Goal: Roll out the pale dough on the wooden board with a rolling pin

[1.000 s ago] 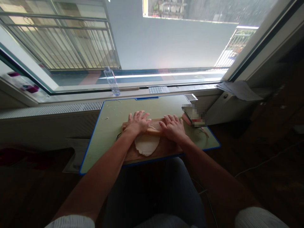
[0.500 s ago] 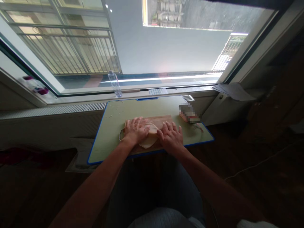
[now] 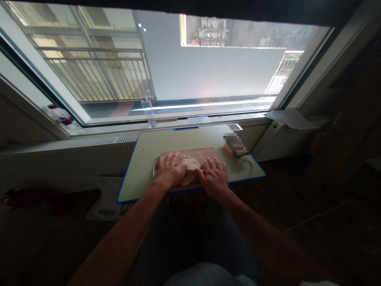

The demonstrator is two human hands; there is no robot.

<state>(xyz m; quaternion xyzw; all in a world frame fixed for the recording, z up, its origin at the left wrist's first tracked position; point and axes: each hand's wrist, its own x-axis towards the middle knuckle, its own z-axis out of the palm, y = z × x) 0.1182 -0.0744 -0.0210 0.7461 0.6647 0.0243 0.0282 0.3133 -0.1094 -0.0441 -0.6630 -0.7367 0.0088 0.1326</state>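
A flat, pale round of dough (image 3: 191, 162) lies on a wooden cutting board (image 3: 205, 152). Across it runs a short light rolling pin (image 3: 192, 170), of which only the part between my thumbs shows clearly. My left hand (image 3: 171, 169) rests palm down over the pin's left side, fingers stretched forward above the board. On the other side, my right hand (image 3: 214, 174) lies palm down with spread fingers, its thumb by the pin's right part. Neither hand wraps its fingers round the pin. The palms hide its ends and part of the dough.
The board sits on a pale green table (image 3: 139, 174) with a blue rim. A metal handle (image 3: 155, 170) shows at the board's left edge. A pixelated item (image 3: 235, 145) is at the table's right. A clear bottle (image 3: 148, 112) stands on the windowsill, with papers (image 3: 290, 118) farther right.
The whole view has shifted slightly, with the window and table lower in the picture. Both hands stay palm down on the rolling pin over the dough, with little movement against the board.
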